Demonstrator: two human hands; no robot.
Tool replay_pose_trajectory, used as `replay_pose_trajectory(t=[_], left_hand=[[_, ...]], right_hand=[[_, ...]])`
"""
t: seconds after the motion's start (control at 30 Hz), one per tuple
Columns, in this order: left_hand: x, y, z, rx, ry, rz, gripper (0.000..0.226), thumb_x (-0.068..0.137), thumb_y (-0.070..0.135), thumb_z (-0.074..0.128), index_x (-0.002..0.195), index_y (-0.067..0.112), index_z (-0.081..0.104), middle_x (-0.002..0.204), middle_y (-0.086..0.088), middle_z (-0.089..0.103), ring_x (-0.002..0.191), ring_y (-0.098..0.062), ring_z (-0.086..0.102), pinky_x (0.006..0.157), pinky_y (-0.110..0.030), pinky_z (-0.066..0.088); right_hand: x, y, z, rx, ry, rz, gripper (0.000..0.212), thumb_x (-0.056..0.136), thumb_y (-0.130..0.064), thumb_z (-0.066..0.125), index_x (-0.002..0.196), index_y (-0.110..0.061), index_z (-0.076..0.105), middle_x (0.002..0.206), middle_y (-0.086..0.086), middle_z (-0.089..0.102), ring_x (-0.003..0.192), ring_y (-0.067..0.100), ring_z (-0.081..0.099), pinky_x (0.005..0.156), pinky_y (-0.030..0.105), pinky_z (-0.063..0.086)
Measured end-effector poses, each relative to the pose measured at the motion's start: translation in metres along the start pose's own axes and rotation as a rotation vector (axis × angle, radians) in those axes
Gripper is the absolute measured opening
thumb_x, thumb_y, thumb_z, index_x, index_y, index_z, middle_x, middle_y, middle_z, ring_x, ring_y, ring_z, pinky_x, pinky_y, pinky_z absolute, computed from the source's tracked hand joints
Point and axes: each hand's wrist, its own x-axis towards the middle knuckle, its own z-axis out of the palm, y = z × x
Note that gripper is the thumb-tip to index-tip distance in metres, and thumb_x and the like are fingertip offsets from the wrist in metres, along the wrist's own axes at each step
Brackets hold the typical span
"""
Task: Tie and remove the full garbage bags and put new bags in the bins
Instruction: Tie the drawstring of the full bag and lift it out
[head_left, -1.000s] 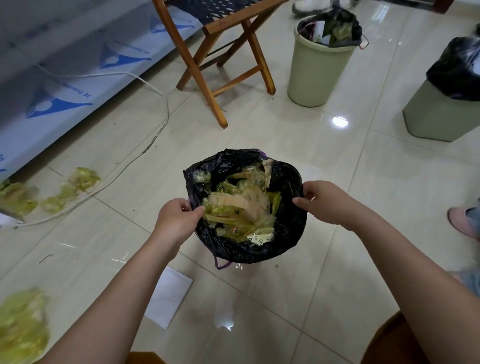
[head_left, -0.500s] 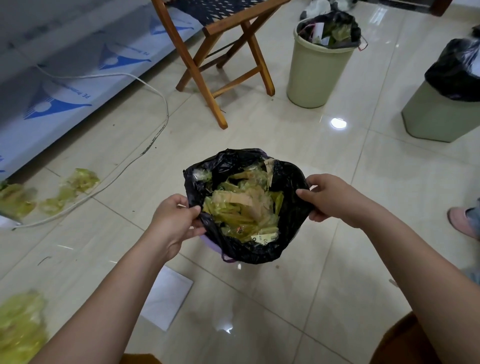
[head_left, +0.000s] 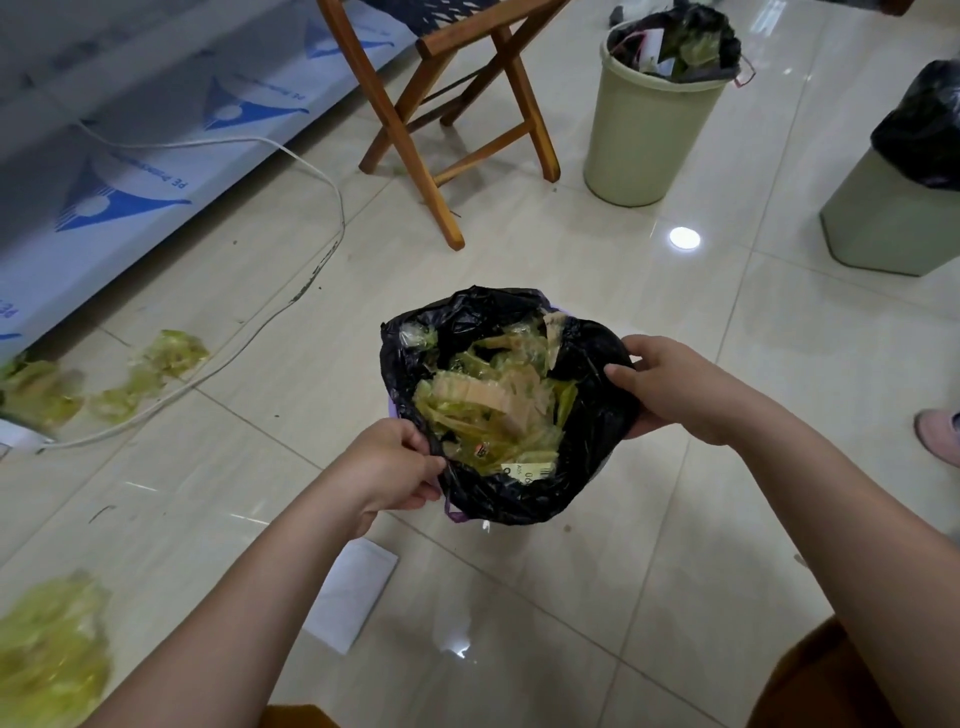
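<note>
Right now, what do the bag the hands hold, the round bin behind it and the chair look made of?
Bag: thin black plastic film, glossy, crinkled. Round bin: pale green, smooth matte, probably moulded plastic. Chair: orange-brown wood by its look, varnished sheen on the straight slats.

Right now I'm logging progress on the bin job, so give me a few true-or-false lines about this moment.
1. Both hands grip the black bag's rim, left hand near, right hand far side. True.
2. The bag is tied shut. False: its mouth is open, yellowish scraps showing.
3. The round bin behind stands empty. False: it holds a filled black bag.
4. A wooden chair stands near that bin. True.
</note>
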Motion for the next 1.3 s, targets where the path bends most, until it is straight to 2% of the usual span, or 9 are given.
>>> replay_pose_trajectory(t=[0.2,0.37,0.47,0.57,0.7,0.8,0.9,1.1,1.3], left_hand=[[0.003,0.011,-0.015,-0.478,0.19,0.106,0.026,0.098,-0.006,0.039,0.078,0.01,0.04,0.079,-0.017,0.051,0.059,-0.024,0.057,0.053,-0.032,0.06],[0.005,0.014,-0.025,-0.718,0.317,0.162,0.016,0.098,0.001,0.049,0.084,0.008,0.047,0.085,-0.014,0.057,0.063,-0.019,0.058,0.051,-0.022,0.054],[0.004,0.013,-0.025,-0.619,0.207,0.066,0.024,0.09,0.023,0.068,0.087,0.002,0.057,0.085,-0.012,0.067,0.068,-0.021,0.062,0.055,-0.026,0.056],[-0.001,0.011,-0.025,-0.403,0.059,-0.037,0.026,0.08,0.022,0.077,0.087,-0.001,0.066,0.078,-0.011,0.073,0.06,-0.015,0.067,0.054,-0.026,0.055],[-0.001,0.008,-0.021,-0.237,-0.012,-0.053,0.011,0.089,0.01,0.068,0.096,0.003,0.066,0.083,-0.011,0.072,0.056,-0.015,0.063,0.061,-0.029,0.059],[0.003,0.016,-0.023,-0.424,0.195,0.119,0.014,0.094,0.008,0.059,0.081,0.011,0.06,0.081,-0.008,0.065,0.061,-0.015,0.06,0.05,-0.021,0.055],[0.005,0.02,-0.032,-0.573,0.359,0.222,0.022,0.095,0.01,0.058,0.074,0.013,0.057,0.075,-0.004,0.063,0.064,-0.015,0.06,0.051,-0.021,0.052],[0.009,0.021,-0.025,-0.524,0.364,0.179,0.029,0.091,0.015,0.064,0.066,0.013,0.051,0.073,-0.009,0.058,0.069,-0.023,0.053,0.071,-0.037,0.049],[0.01,0.023,-0.023,-0.496,0.387,0.178,0.026,0.091,0.016,0.064,0.067,0.014,0.055,0.076,-0.009,0.059,0.067,-0.022,0.055,0.068,-0.033,0.051]], right_hand=[[0.003,-0.007,0.0,-0.098,0.079,-0.068,0.012,0.1,-0.013,0.05,0.095,-0.007,0.059,0.067,0.012,0.063,0.039,0.013,0.058,0.038,0.018,0.041],[-0.007,-0.012,-0.007,-0.147,-0.266,0.011,0.028,0.096,-0.029,0.06,0.093,-0.002,0.06,0.075,0.014,0.071,0.058,0.018,0.067,0.048,0.019,0.048],[-0.004,-0.011,-0.009,-0.114,-0.139,0.019,0.044,0.09,-0.047,0.063,0.092,-0.003,0.066,0.082,0.01,0.073,0.064,0.018,0.071,0.055,0.018,0.052],[0.006,-0.006,-0.003,-0.025,0.065,-0.001,0.036,0.091,-0.04,0.065,0.097,-0.005,0.066,0.089,0.01,0.07,0.062,0.014,0.067,0.058,0.023,0.055],[0.014,-0.002,0.006,-0.077,0.081,-0.04,0.022,0.087,-0.02,0.072,0.103,-0.008,0.065,0.088,0.011,0.068,0.082,0.025,0.068,0.078,0.04,0.059],[0.009,-0.007,-0.001,-0.115,-0.158,-0.043,0.01,0.084,-0.007,0.074,0.084,-0.009,0.064,0.073,0.006,0.064,0.068,0.014,0.065,0.064,0.027,0.058],[0.001,-0.012,-0.011,-0.13,-0.437,0.02,0.015,0.078,-0.017,0.08,0.078,-0.013,0.066,0.073,0.005,0.068,0.067,0.012,0.065,0.063,0.022,0.054],[0.021,-0.001,-0.006,-0.089,0.076,0.0,0.028,0.089,-0.034,0.069,0.09,-0.007,0.064,0.086,0.008,0.071,0.069,0.018,0.065,0.065,0.026,0.058],[0.031,0.005,0.008,-0.15,0.06,0.007,0.022,0.093,-0.03,0.065,0.093,-0.009,0.069,0.082,0.005,0.067,0.066,0.015,0.063,0.066,0.024,0.058]])
